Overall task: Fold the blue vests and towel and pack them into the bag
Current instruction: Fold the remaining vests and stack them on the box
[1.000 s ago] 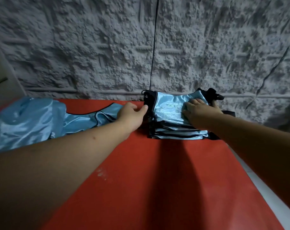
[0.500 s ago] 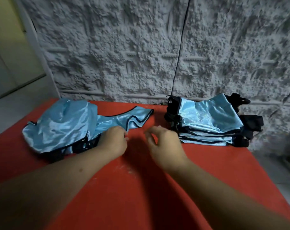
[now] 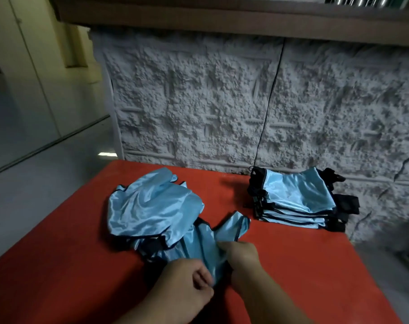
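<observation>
On the red desk a loose heap of blue vests lies left of centre, crumpled and overlapping, with black edging showing at the hems. The nearest vest of that heap trails toward the person, and both hands are on it. The left hand has its fingers curled and pinches the satin near the lower edge; the right hand grips the same cloth just beside it, fingers bunched into the fabric. Well apart, at the far right of the desk and close to the textured grey wall, a folded stack of vests sits squared up, black straps sticking out on its right side.

No bag and no towel can be made out here.

The fabric looks thin, glossy and very light, so it is likely to slide over itself and over the desk and will not keep a crease unless pressed flat. The bound black edges and shoulder straps seem the firmest places to take hold; pinching the plain satin in the middle would probably only gather it into folds. Spreading the vest flat before folding appears to be the step in hand.
</observation>
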`<state>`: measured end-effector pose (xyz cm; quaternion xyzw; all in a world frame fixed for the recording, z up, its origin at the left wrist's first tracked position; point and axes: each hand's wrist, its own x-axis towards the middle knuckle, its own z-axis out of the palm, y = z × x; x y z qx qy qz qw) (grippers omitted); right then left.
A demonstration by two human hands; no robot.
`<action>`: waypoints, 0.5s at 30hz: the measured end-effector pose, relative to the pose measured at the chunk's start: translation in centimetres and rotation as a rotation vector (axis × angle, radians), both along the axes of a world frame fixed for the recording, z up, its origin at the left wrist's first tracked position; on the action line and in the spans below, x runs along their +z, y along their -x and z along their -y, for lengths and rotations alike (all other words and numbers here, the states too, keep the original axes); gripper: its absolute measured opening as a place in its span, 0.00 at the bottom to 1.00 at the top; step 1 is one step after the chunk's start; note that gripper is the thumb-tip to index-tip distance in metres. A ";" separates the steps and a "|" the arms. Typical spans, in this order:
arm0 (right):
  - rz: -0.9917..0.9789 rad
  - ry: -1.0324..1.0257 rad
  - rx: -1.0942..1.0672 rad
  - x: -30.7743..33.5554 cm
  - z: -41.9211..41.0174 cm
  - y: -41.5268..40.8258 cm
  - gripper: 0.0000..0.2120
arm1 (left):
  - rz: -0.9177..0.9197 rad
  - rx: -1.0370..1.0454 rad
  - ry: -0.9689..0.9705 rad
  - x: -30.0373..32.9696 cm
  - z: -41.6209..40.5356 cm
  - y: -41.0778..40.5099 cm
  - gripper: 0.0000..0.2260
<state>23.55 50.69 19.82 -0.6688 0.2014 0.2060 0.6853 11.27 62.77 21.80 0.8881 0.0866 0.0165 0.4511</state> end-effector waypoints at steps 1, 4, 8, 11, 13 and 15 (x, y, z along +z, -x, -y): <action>0.016 -0.003 -0.020 0.1 0.3 1.0 0.09 | 0.146 0.043 -0.124 -0.3 -0.8 0.2 0.03; 0.068 -0.009 -0.035 -0.5 1.6 3.6 0.05 | 0.365 0.155 -0.730 -0.2 -3.4 -0.9 0.12; 0.097 0.041 -0.058 -2.7 3.5 5.3 0.04 | -0.133 0.033 -1.050 0.5 -7.4 -6.2 0.17; 0.111 0.061 -0.081 -3.2 4.2 5.2 0.03 | -0.234 0.036 -1.007 1.1 -10.8 -8.9 0.21; 0.139 0.105 -0.102 -3.4 4.4 4.2 0.02 | -0.193 0.039 -1.007 0.8 -12.8 -10.4 0.22; 0.188 0.163 -0.106 -3.6 4.7 2.9 0.01 | -0.168 0.079 -1.004 0.4 -14.3 -12.3 0.23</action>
